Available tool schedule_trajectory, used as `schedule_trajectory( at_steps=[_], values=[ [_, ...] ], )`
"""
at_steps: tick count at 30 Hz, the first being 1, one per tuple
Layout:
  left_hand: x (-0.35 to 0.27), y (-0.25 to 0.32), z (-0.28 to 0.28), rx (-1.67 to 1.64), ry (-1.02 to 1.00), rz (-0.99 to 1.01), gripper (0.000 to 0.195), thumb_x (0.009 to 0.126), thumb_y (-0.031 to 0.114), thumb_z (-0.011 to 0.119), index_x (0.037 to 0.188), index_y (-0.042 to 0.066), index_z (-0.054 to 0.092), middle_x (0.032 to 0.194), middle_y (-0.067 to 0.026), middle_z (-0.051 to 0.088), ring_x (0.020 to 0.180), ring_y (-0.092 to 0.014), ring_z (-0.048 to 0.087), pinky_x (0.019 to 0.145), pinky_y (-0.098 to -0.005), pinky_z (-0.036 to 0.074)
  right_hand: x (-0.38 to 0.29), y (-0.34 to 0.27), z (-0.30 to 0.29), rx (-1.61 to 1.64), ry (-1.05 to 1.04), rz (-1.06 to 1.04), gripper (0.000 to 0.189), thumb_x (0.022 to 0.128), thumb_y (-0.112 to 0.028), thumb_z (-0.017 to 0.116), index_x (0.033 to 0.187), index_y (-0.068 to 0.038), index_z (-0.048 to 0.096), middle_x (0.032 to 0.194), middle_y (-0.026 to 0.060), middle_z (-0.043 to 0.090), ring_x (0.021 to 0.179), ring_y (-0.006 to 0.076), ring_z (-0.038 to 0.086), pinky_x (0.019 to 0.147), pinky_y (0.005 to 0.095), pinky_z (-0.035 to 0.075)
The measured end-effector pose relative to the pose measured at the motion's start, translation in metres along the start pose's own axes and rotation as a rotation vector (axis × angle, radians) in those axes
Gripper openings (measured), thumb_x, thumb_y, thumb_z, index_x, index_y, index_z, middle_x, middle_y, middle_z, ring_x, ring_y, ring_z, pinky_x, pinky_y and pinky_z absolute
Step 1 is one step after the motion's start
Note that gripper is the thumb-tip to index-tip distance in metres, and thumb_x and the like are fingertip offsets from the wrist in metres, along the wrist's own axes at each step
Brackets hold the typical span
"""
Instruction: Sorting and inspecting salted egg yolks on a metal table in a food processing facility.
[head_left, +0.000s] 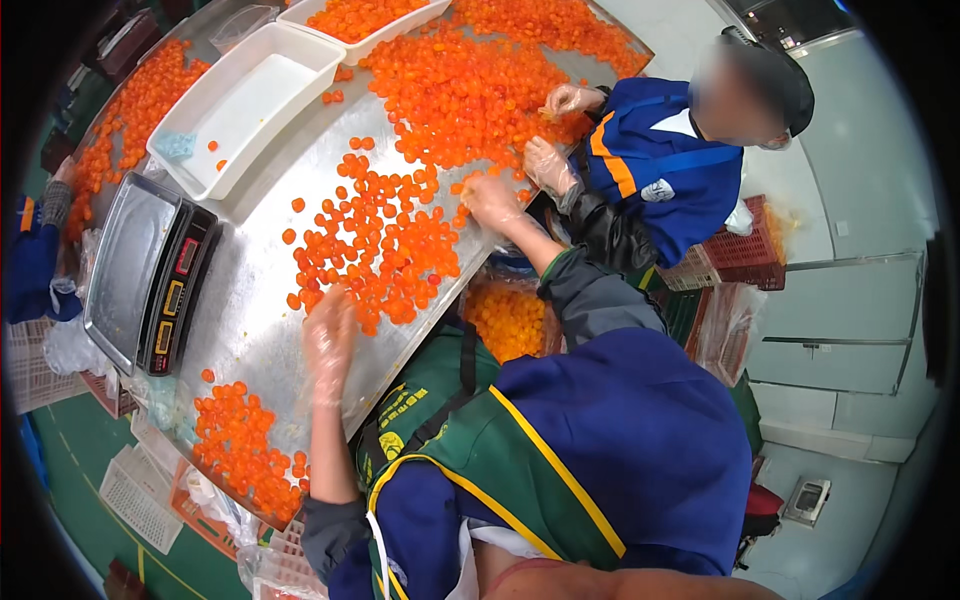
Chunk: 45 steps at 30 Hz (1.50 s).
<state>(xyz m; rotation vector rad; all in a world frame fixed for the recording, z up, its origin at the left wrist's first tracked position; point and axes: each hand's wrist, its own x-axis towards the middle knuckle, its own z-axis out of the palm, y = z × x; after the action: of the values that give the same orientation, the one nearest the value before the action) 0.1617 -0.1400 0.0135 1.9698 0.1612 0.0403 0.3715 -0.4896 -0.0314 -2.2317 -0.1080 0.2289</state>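
Loose round orange salted egg yolks lie spread over the metal tabletop before me. My left hand, in a clear plastic glove, is at the near left edge of this spread, fingers bent down against the yolks. Whether it grips one is hidden. My right hand, also gloved, is at the right side of the spread. Its fingertips are pinched together around a small yellow-orange piece, apparently a yolk. A smaller group of yolks lies left of my left hand, by the table's edge.
A digital scale with a metal pan stands to the left. Beyond it is a white plastic tub with two yolks and a bluish scrap inside. A co-worker's gloved hands touch the large heap. Below the table edge sits a yolk-filled bag.
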Motion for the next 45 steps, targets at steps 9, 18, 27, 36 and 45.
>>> schedule_trajectory(
  at_steps=[9, 18, 27, 36, 45],
  values=[
    [0.066, 0.018, 0.123, 0.817, -0.379, 0.511, 0.057, 0.096, 0.041, 0.060, 0.149, 0.021, 0.050, 0.161, -0.0084, 0.039, 0.149, -0.029, 0.033, 0.120, -0.0612, 0.016, -0.013, -0.019, 0.033, -0.424, -0.113, -0.277, 0.022, 0.087, -0.020, 0.064, 0.083, 0.001, 0.064, 0.082, 0.0215, 0.065, 0.078, 0.0374, 0.065, 0.070, 0.0460, 0.051],
    [0.074, 0.007, 0.107, 0.859, -0.270, 0.435, 0.062, 0.098, 0.047, 0.057, 0.156, 0.031, 0.041, 0.166, -0.0134, 0.028, 0.152, -0.033, 0.028, 0.123, -0.0580, 0.012, 0.034, -0.037, 0.017, -0.288, 0.089, -0.178, 0.024, 0.088, -0.019, 0.057, 0.081, 0.004, 0.060, 0.078, 0.0278, 0.061, 0.075, 0.0448, 0.063, 0.068, 0.0514, 0.050],
    [0.072, 0.008, 0.093, 0.825, -0.221, 0.363, 0.060, 0.097, 0.044, 0.059, 0.153, 0.027, 0.045, 0.165, -0.0149, 0.028, 0.150, -0.036, 0.030, 0.124, -0.0563, 0.013, 0.014, -0.055, 0.019, 0.609, -0.187, 0.227, 0.012, 0.088, -0.004, 0.063, 0.098, 0.001, 0.065, 0.085, 0.0139, 0.072, 0.071, 0.0257, 0.070, 0.062, 0.0328, 0.056],
    [0.060, 0.002, 0.074, 0.784, -0.117, 0.436, 0.051, 0.095, 0.034, 0.065, 0.142, 0.018, 0.057, 0.156, -0.0148, 0.043, 0.141, -0.036, 0.041, 0.120, -0.0577, 0.024, -0.029, -0.067, 0.017, 1.166, -0.385, 0.291, 0.036, 0.091, 0.010, 0.052, 0.126, 0.006, 0.059, 0.126, 0.0191, 0.064, 0.115, 0.0260, 0.066, 0.098, 0.0349, 0.057],
    [-0.025, -0.042, -0.023, 0.530, 0.274, 0.297, 0.044, 0.091, 0.009, 0.064, 0.134, 0.006, 0.061, 0.151, -0.0182, 0.047, 0.138, -0.037, 0.045, 0.116, -0.0496, 0.035, -0.022, -0.084, 0.039, 0.620, -0.512, 0.057, 0.019, 0.100, -0.016, 0.061, 0.109, -0.001, 0.067, 0.106, 0.0148, 0.068, 0.101, 0.0241, 0.067, 0.087, 0.0373, 0.056]
  ],
)
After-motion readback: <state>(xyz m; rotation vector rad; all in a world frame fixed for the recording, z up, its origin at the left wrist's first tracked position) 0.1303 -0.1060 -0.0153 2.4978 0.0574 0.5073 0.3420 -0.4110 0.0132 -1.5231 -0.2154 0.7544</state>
